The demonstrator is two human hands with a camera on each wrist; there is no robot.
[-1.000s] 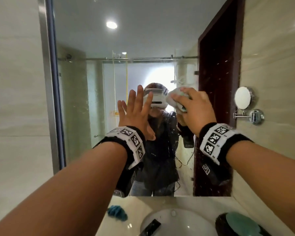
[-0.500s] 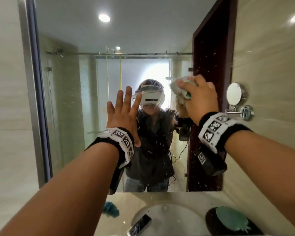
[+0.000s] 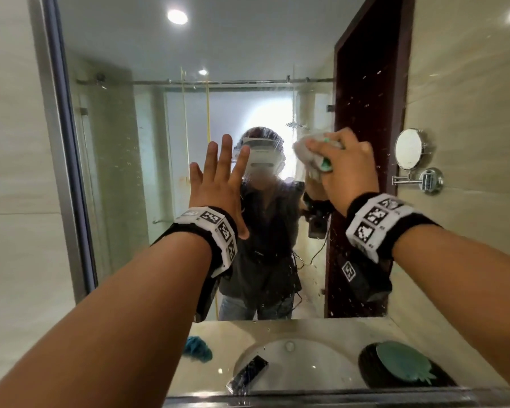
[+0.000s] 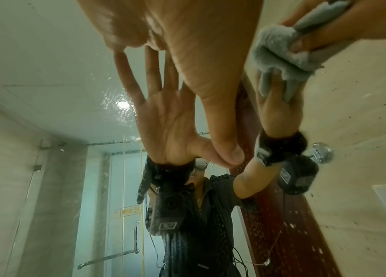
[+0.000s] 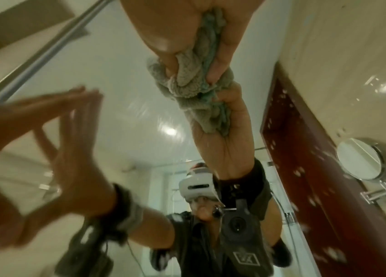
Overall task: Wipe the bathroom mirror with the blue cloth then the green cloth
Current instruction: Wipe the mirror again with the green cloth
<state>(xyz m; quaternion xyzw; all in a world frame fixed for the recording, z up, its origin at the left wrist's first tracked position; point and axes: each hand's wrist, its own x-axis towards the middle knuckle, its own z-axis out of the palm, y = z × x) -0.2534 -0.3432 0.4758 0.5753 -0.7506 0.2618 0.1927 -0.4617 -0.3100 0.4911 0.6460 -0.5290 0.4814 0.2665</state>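
Wide bathroom mirror (image 3: 147, 160) on the wall, spattered with droplets at its right side. Below, pale desk (image 3: 218, 328) with a round sink (image 3: 292, 366) set in it. Left hand (image 3: 218, 184) flat on the glass, grip slack, fingers straight and spread, holding nothing. Right hand (image 3: 348, 169) pressed to the mirror, grip curled tight round a bunched green cloth (image 3: 309, 154), grey-looking with green edges. Blue cloth (image 3: 198, 348) crumpled on the desk, left of the sink. Small round shaving mirror (image 3: 408, 148) on the right wall.

sink (image 3: 295, 363) below mirror (image 3: 147, 142), cloth (image 3: 197, 348) left of sink (on counter)
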